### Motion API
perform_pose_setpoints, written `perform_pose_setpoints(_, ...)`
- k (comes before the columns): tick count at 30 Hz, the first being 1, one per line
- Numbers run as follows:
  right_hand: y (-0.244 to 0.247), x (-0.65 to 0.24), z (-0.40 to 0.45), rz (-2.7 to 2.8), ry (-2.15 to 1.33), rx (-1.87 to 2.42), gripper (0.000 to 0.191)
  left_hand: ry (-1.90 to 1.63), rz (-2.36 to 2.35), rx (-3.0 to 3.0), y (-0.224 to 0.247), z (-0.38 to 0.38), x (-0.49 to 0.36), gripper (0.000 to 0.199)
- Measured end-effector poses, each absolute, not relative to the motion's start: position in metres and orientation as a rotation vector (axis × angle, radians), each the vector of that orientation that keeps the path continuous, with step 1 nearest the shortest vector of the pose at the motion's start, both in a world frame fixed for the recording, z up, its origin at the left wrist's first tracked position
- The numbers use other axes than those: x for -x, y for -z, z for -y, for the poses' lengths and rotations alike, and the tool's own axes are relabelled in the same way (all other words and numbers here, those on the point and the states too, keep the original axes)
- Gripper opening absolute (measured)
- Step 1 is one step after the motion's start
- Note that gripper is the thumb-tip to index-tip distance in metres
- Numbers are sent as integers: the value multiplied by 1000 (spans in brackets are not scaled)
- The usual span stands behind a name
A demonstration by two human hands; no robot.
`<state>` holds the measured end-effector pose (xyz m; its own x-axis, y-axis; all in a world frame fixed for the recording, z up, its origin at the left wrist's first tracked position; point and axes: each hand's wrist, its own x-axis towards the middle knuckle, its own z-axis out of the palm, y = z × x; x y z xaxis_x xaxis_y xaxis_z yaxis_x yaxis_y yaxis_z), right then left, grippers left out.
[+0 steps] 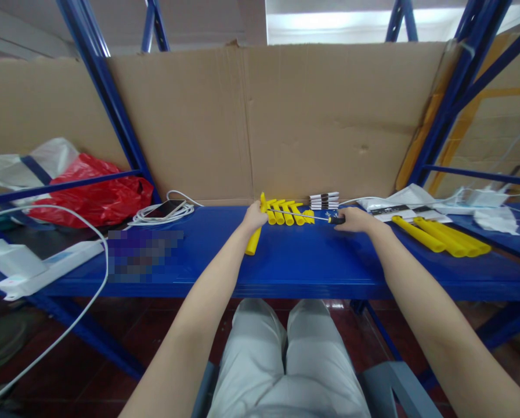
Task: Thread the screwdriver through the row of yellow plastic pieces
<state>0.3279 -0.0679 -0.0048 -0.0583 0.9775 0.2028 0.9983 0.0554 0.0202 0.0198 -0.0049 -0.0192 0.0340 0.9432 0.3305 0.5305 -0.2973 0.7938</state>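
Left grip (255, 215) pinches a yellow part (253, 240), right grip (352, 219) wraps a screwdriver handle (337, 220). Best to brace the part firmly, driving straight, clear of neighbouring yellow pieces (288, 219).

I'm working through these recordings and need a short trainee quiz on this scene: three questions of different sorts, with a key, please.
1. Multiple choice: what does the right hand hold?
A) a phone
B) a screwdriver-like tool
C) a white cable

2. True or false: the left hand holds nothing.

3. Fill in the blank: the red plastic bag lies toward the ____ side of the picture.

Key:
1. B; its thin shaft points toward the left hand.
2. False; it holds a yellow part.
3. Left.
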Motion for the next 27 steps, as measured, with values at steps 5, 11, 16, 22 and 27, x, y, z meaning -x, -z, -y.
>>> perform_pose_setpoints(5,7,-331,65,2130,305,2067,25,-1205,-1471,-1844,17,9,-20,30)
perform_pose_setpoints(11,6,-329,66,2146,219,2051,24,-1211,-1461,-1842,22,3,-19,33)
perform_pose_setpoints(16,4,-326,70,2180,141,2021,26,-1216,-1456,-1861,21,3,-19,36)
perform_pose_setpoints(22,4,-325,69,2164,232,2047,29,-1219,-1553,-1882,16,10,-18,35)
perform_pose_setpoints(27,4,-324,70,2186,241,2063,27,-1238,-1560,-1866,13,13,-19,38)
